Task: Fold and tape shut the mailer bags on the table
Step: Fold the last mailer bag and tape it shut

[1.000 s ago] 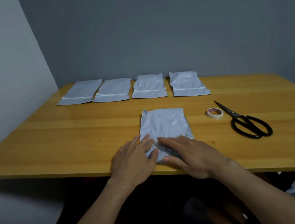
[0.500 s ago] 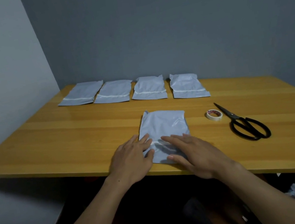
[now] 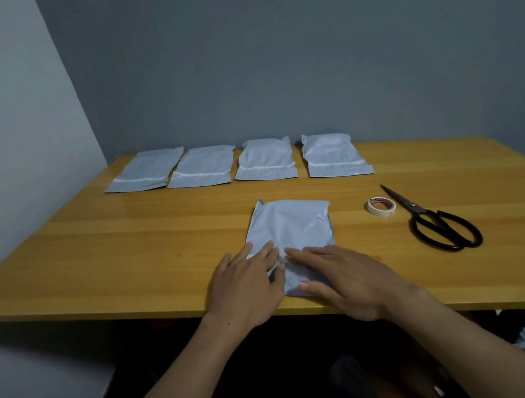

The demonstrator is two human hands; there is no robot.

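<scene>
Centrally placed: pale grey plastic mailer bag (image 3: pixel 290 229), lower middle of frame on the yellow wooden table (image 3: pixel 125 256); long axis runs bottom to top of frame.
Left hand (image 3: pixel 247 284): flat, fingers straight, pressing bag's near end.
Right hand (image 3: pixel 343 275): flat beside it, pressing the same end.

The near mailer bag (image 3: pixel 293 225) is plain pale blue-grey, as are the four far mailer bags (image 3: pixel 265 160), each crossed by a thin white strip. The table (image 3: pixel 125 256) is honey-yellow wood with long grain streaks. The tape roll (image 3: pixel 381 206) is white with red print inside. The scissors (image 3: pixel 419 209) are black.
</scene>
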